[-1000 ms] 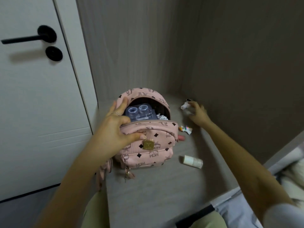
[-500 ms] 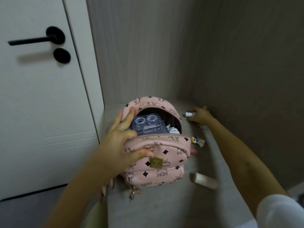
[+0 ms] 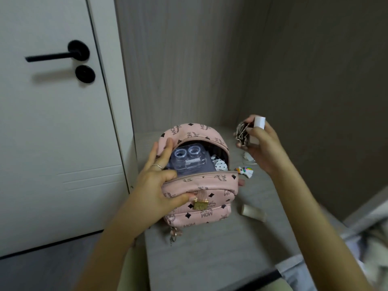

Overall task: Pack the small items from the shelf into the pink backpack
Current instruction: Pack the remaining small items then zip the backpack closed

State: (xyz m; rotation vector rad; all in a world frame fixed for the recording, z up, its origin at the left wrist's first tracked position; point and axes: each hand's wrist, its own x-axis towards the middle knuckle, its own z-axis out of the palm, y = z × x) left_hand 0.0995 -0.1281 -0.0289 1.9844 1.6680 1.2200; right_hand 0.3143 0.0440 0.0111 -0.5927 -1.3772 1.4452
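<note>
Two hands busy: left hand (image 3: 159,185) grips the pink backpack (image 3: 210,194) at frame centre, holding its mouth open. The right hand (image 3: 264,150), curled round a white tube (image 3: 259,122) and dark clips (image 3: 241,133), hovers just right of that mouth, so the drop lies leftward. Not yet packed, on the shelf (image 3: 210,248): unicorn charm (image 3: 244,170), beige tube (image 3: 253,213).

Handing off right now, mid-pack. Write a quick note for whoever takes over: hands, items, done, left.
Left hand grips the pink backpack by its front lip, holding it open on the shelf.
Right hand holds a white tube and a dark metallic bundle in the air, right of the backpack.
Done: clear case and polka-dot cloth are inside.
Left: drop in what the right hand holds, then the unicorn charm and beige tube lying on the shelf.
</note>
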